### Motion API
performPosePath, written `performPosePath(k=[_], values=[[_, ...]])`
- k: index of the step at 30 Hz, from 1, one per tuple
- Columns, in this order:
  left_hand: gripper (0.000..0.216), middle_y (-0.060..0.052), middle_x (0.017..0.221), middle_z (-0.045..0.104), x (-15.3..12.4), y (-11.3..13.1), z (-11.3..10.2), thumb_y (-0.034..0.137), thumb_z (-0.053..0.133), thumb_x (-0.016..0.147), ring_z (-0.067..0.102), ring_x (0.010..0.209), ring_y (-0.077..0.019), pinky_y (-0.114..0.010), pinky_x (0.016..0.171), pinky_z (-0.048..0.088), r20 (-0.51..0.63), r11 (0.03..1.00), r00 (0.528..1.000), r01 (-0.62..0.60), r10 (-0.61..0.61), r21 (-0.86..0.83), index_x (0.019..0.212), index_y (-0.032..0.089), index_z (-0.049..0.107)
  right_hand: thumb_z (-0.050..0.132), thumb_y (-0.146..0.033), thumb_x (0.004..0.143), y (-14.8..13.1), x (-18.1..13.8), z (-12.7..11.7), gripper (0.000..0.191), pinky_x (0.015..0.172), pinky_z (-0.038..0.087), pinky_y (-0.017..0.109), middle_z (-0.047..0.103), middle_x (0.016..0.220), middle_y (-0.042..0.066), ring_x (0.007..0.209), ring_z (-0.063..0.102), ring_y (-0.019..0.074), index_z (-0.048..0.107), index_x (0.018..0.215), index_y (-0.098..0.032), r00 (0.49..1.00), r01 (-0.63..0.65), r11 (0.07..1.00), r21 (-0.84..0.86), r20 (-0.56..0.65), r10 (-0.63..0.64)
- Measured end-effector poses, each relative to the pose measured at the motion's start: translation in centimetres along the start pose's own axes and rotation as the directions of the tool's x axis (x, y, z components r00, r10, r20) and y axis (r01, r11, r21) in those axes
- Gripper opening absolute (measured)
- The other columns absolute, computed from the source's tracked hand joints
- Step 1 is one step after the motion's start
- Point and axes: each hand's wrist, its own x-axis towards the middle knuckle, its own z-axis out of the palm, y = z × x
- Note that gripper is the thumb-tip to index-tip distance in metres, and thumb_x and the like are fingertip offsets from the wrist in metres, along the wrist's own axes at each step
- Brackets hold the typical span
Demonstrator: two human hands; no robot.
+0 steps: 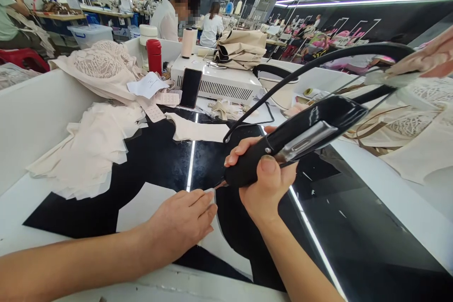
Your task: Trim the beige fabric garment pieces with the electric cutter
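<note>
Right hand (pixel 271 179) is wrapped around the lower end of a black tool (pixel 318 118), thumb up against it, grip full. Tool slants from the middle of the view up to the right, silver strip along its near side; a thin coppery tip pokes out toward the left hand (pixel 187 217). Left hand: fingers together, narrow, pinching the edge of a white cloth piece (pixel 141 203) just beside that tip. Whether tip and cloth touch, can't tell. Cloth lies on a black panel (pixel 159 165) set on the white counter (pixel 399 207), partly under the left hand and forearm. A black cord (pixel 371 48) loops over the tool.

Left side: pile of cream pieces (pixel 92 146), fanned, partly on the panel. Lace garment (pixel 102 63) behind it, paper slip (pixel 146 85) at its right. Far edge of panel: flat cream strip (pixel 201 131). Beyond it, phone (pixel 191 88) propped against a white box (pixel 226 82) with vents; thread spool (pixel 188 42) and folded beige cloth (pixel 244 47) on top. Red flask (pixel 154 56) and white bottle (pixel 147 37) left of the box. More lace garments (pixel 406 122) at right. Person in white (pixel 166 21) bent over beyond the counter, others farther back.
</note>
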Motion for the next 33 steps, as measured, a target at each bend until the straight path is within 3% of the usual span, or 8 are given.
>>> performPosePath(k=[10, 18, 22, 33], values=[[0.028, -0.015, 0.127, 0.074, -0.5, 0.0, 0.8, 0.031, 0.063, 0.108, 0.07, 0.112, -0.0239, -0.033, 0.083, 0.057, -0.017, 1.0, 1.0, -0.007, 0.007, -0.019, 0.123, 0.008, 0.068, 0.083, -0.059, 0.082, 0.0, 0.1, 0.1, 0.055, 0.049, 0.052, 0.029, 0.064, 0.074, -0.006, 0.051, 0.058, 0.0139, 0.053, 0.117, -0.029, 1.0, -0.019, 1.0, -0.019, -0.013, 0.019], [0.025, -0.015, 0.123, 0.075, -0.1, -0.2, 0.5, 0.028, 0.057, 0.11, 0.072, 0.108, -0.0241, -0.033, 0.079, 0.059, -0.015, 0.999, 1.0, -0.023, 0.022, -0.024, 0.122, 0.008, 0.067, 0.08, -0.056, 0.087, 0.0, 0.2, 0.3, 0.043, 0.048, 0.056, 0.028, 0.067, 0.075, -0.006, 0.052, 0.063, 0.0134, 0.053, 0.105, -0.028, 1.0, 0.02, 1.0, -0.016, -0.001, -0.02], [0.023, -0.014, 0.122, 0.076, -0.1, -0.2, 0.5, 0.025, 0.054, 0.11, 0.074, 0.106, -0.0244, -0.033, 0.077, 0.061, -0.026, 1.0, 1.0, -0.011, 0.011, -0.023, 0.12, 0.009, 0.068, 0.081, -0.054, 0.087, -0.2, 0.4, 0.2, 0.042, 0.049, 0.055, 0.027, 0.068, 0.076, -0.006, 0.053, 0.063, 0.0133, 0.055, 0.108, -0.028, 0.999, 0.037, 0.999, -0.002, -0.022, -0.037], [0.025, -0.016, 0.12, 0.077, -0.5, -0.2, 1.2, 0.023, 0.054, 0.11, 0.074, 0.113, -0.0253, -0.035, 0.09, 0.063, -0.015, 0.998, 0.998, -0.058, 0.058, 0.026, 0.123, 0.007, 0.069, 0.079, -0.054, 0.088, 0.1, 0.0, 0.2, 0.042, 0.049, 0.056, 0.027, 0.066, 0.076, -0.006, 0.053, 0.063, 0.0133, 0.054, 0.107, -0.027, 1.0, 0.022, 1.0, 0.012, -0.005, -0.022]])
